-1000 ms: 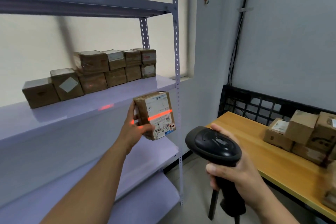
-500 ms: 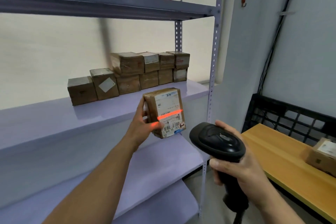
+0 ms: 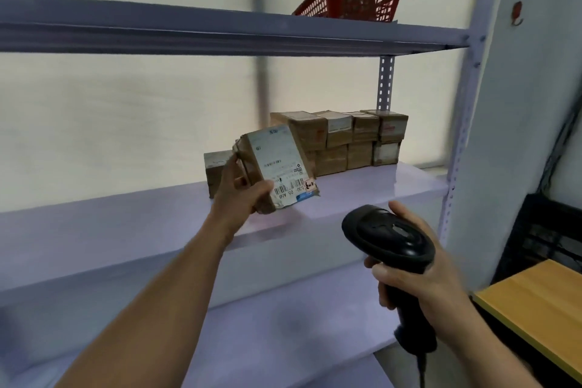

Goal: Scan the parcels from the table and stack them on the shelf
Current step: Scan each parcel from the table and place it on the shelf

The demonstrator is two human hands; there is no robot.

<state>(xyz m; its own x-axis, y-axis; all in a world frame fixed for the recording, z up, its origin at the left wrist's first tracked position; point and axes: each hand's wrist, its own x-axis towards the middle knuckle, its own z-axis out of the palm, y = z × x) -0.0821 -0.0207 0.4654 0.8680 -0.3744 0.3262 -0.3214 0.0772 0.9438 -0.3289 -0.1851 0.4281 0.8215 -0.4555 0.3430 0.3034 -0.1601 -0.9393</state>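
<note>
Red scan line is no longer showing on the parcel (image 3: 277,164). Left hand (image 3: 239,195) is grasping it, now lifting it over the shelf (image 3: 126,224) beside the stacked boxes (image 3: 346,138). Right hand (image 3: 419,277) is gripping the scanner (image 3: 389,236). Scan is probably done, placing is coming next.

left hand (image 3: 239,195) grips parcel (image 3: 277,164) | right hand (image 3: 419,274) grips scanner (image 3: 390,236)

A red mesh basket (image 3: 352,0) sits high up at the upper right. A small reddish hook (image 3: 517,14) is fixed to the grey wall (image 3: 519,135). Blurred dark cables (image 3: 559,148) run down that wall above a black grid crate (image 3: 541,230).
</note>
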